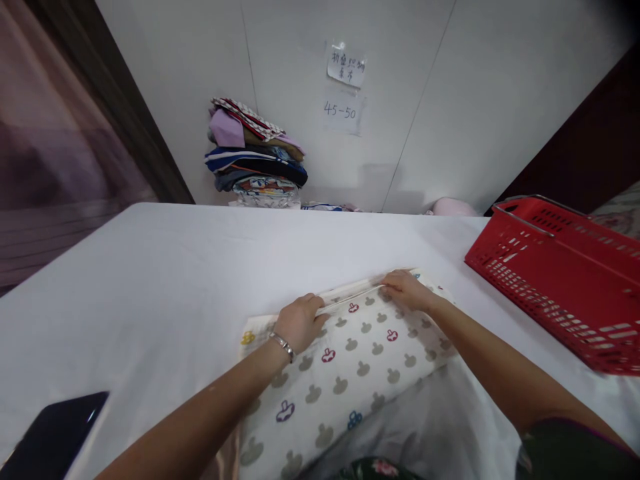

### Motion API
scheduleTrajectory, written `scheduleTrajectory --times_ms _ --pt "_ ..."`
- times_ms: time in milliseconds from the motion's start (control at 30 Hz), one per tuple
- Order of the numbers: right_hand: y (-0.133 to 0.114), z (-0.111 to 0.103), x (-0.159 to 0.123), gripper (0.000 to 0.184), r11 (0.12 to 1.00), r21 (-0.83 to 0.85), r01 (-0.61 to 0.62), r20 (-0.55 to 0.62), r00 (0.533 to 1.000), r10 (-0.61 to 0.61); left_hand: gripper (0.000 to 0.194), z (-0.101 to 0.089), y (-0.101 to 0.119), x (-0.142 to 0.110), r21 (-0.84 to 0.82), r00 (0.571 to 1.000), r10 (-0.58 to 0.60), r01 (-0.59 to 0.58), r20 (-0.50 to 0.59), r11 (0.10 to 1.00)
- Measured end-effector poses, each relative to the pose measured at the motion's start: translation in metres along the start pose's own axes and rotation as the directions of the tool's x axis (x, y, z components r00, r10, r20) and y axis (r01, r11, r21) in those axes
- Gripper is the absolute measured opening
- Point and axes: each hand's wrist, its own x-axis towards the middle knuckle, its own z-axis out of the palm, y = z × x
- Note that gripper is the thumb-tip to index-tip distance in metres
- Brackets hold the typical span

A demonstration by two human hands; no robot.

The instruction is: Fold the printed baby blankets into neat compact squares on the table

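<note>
A cream cloth (350,363) printed with grey, red, blue and yellow mushroom shapes lies folded on the white table in front of me. My left hand (300,323), with a silver bracelet at the wrist, grips the cloth's far folded edge left of its middle. Farther right along that same edge, my right hand (406,289) pinches the fabric between thumb and fingers. Between the two hands the edge runs fairly straight, with layers showing behind it. The undersides of both hands' fingers are partly hidden.
A red plastic basket (565,280) with a metal handle stands at the right. The dark flat object (55,437) lies at the table's (165,280) lower left. Behind the far edge rises a stack of folded cloths (257,157) against the wall, near two paper notes (344,112).
</note>
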Motion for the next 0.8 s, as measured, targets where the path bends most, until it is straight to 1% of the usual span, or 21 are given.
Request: scheduleTrajectory --times_ms 100,200,267,367,467,533,633,733,800 --pt "0.0 0.002 0.008 0.024 0.998 -0.036 -0.053 0.018 0.998 0.053 0.016 -0.001 -0.001 0.009 0.0 0.996 -0.058 0.059 0.062 0.998" --pt "0.0 0.005 0.016 0.02 0.991 -0.092 -0.098 0.03 0.994 0.101 0.017 -0.001 -0.002 0.017 0.035 0.989 -0.113 0.11 0.092 0.993" --pt "-0.001 0.007 0.018 0.019 0.987 -0.111 -0.116 0.044 0.992 0.121 0.017 -0.001 -0.002 0.02 0.039 0.988 -0.113 0.109 0.104 0.993" --pt "-0.002 0.006 0.018 0.025 0.992 -0.076 -0.099 0.056 0.993 0.104 0.021 0.0 -0.001 0.019 -0.012 0.993 -0.081 0.082 0.09 0.997" --pt "-0.001 0.002 0.015 0.032 0.996 -0.036 -0.077 0.061 0.995 0.079 0.03 0.001 -0.001 0.017 -0.079 0.991 -0.104 0.111 0.084 0.991" --pt "-0.001 0.0 0.013 0.031 0.997 -0.034 -0.073 0.071 0.995 0.075 0.029 0.0 -0.001 0.017 -0.097 0.989 -0.122 0.13 0.084 0.987" --pt "0.0 -0.001 0.011 0.023 0.997 0.004 -0.077 0.083 0.994 0.076 0.023 0.0 -0.001 0.017 -0.088 0.991 -0.121 0.127 0.062 0.988" --pt "0.001 -0.001 0.009 0.018 0.989 0.072 -0.126 0.065 0.99 0.121 0.018 -0.001 0.0 0.017 -0.055 0.991 -0.129 0.131 0.047 0.99" --pt "0.002 -0.001 0.008 0.016 0.988 0.069 -0.139 0.06 0.989 0.135 0.014 -0.001 0.001 0.016 -0.042 0.99 -0.131 0.133 0.046 0.99"
